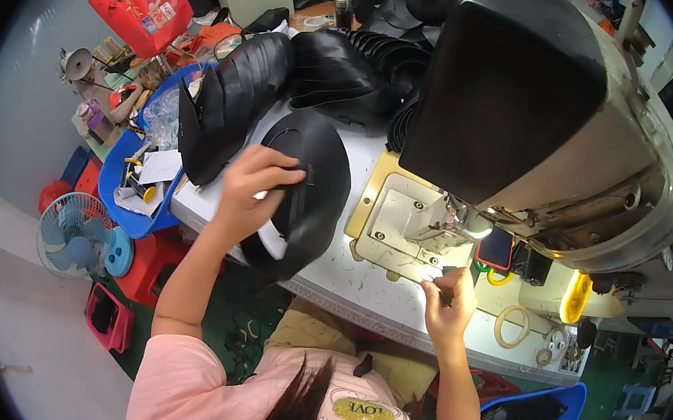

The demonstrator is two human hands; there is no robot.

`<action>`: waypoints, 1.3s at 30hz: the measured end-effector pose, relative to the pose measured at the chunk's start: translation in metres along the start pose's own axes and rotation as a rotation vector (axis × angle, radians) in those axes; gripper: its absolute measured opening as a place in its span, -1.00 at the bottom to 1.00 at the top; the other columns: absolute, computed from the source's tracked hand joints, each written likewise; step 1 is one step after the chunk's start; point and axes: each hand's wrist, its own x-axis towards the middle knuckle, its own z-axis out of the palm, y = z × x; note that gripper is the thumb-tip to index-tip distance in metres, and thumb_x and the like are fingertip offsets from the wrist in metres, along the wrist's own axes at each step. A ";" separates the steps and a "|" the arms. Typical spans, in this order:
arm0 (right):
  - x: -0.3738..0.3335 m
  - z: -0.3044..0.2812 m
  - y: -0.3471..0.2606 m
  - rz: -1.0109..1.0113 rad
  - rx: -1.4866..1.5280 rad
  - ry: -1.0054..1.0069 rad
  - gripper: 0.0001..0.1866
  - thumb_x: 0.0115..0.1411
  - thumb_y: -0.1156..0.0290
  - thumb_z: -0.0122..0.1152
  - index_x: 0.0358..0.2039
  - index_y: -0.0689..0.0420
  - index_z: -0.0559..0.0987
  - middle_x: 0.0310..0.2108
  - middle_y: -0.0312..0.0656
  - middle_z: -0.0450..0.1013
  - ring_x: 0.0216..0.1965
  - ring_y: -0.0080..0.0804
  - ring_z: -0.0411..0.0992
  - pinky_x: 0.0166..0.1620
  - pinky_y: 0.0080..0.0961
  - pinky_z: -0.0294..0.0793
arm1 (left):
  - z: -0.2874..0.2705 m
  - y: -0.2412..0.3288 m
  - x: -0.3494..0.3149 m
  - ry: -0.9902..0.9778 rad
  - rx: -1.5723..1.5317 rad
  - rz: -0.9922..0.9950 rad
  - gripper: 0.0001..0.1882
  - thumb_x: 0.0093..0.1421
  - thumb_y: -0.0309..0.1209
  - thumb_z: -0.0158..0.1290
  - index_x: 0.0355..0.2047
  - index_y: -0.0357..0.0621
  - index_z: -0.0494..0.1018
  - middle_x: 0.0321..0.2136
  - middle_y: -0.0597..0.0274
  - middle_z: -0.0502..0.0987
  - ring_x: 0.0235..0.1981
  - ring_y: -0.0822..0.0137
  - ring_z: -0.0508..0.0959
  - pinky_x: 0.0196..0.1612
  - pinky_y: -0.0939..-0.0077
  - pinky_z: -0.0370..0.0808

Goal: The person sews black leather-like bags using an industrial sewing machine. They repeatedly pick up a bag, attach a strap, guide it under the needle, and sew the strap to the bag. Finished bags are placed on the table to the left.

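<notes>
My left hand (254, 186) is closed on a curved black leather piece (324, 184), pinching it near its inner edge. The piece hangs partly over the table's front edge, and its lower end is blurred. My right hand (450, 306) is at the front edge of the sewing machine's metal bed plate (401, 216). Its thumb and fingers press together around something small and dark that I cannot make out. The needle area of the sewing machine (453, 221) sits just beyond that hand, under a lit lamp.
Stacks of black leather pieces (244, 80) line the back of the white table (329, 290). A blue bin (129, 218) with scraps stands left, beside a fan (75, 235). Right of the plate lie a phone (496, 248) and a tape roll (512, 326). A blue crate (567, 418) stands lower right.
</notes>
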 end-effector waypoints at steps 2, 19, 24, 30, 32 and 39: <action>0.000 0.004 -0.001 -0.023 -0.003 -0.023 -0.75 -0.16 0.57 0.33 -0.57 0.22 0.37 -0.61 -0.18 0.25 -0.63 -0.41 0.25 -0.58 -0.59 0.24 | 0.034 -0.036 -0.016 -0.122 0.058 0.080 -0.73 -0.22 -0.69 0.01 -0.44 -0.19 0.51 -0.37 0.17 0.48 -0.29 0.19 0.45 -0.23 0.37 0.36; -0.073 -0.082 0.079 0.459 -0.065 0.200 -0.83 -0.08 0.58 0.23 -0.53 0.20 0.38 -0.64 -0.36 0.23 -0.58 -0.69 0.15 -0.51 -0.72 0.16 | -0.085 -0.307 -0.180 1.306 -1.410 -1.439 -0.49 0.19 -0.17 -0.12 -0.05 -0.41 0.20 -0.19 -0.09 0.38 -0.04 0.05 0.36 0.13 0.17 0.20; -0.068 -0.082 0.082 0.481 -0.240 0.103 -0.82 -0.08 0.56 0.24 -0.66 0.25 0.38 -0.74 -0.29 0.22 -0.63 -0.62 0.17 -0.54 -0.65 0.17 | -0.078 -0.294 -0.141 0.731 -1.496 -1.531 -0.58 0.10 -0.19 0.06 -0.24 -0.34 0.35 -0.23 -0.04 0.46 -0.09 0.06 0.42 0.09 0.18 0.27; -0.047 -0.055 0.069 0.340 -0.283 0.017 -0.89 -0.11 0.59 0.21 -0.61 0.25 0.43 -0.57 -0.13 0.36 -0.57 -0.29 0.36 -0.48 -0.50 0.31 | -0.070 -0.291 -0.137 0.892 -1.269 -1.137 -0.80 0.06 -0.45 0.07 -0.31 -0.25 0.36 -0.36 0.18 0.43 -0.30 0.28 0.43 -0.06 0.41 0.37; -0.044 -0.045 0.074 0.324 -0.311 0.004 -0.86 -0.13 0.59 0.23 -0.54 0.23 0.43 -0.51 -0.13 0.37 -0.54 -0.22 0.38 -0.43 -0.46 0.36 | -0.077 -0.244 -0.135 0.885 -1.293 -0.989 -0.74 0.07 -0.49 0.02 -0.21 -0.29 0.34 -0.23 0.12 0.43 -0.19 0.25 0.42 0.00 0.38 0.32; -0.032 -0.019 0.079 0.487 -0.343 0.043 -0.77 -0.17 0.58 0.27 -0.46 0.22 0.43 -0.54 -0.13 0.38 -0.51 -0.26 0.39 -0.40 -0.46 0.37 | -0.075 -0.057 -0.107 0.652 -1.354 -0.547 -0.54 0.15 -0.32 -0.04 0.02 -0.26 0.23 0.02 0.07 0.31 0.04 0.17 0.32 0.12 0.27 0.22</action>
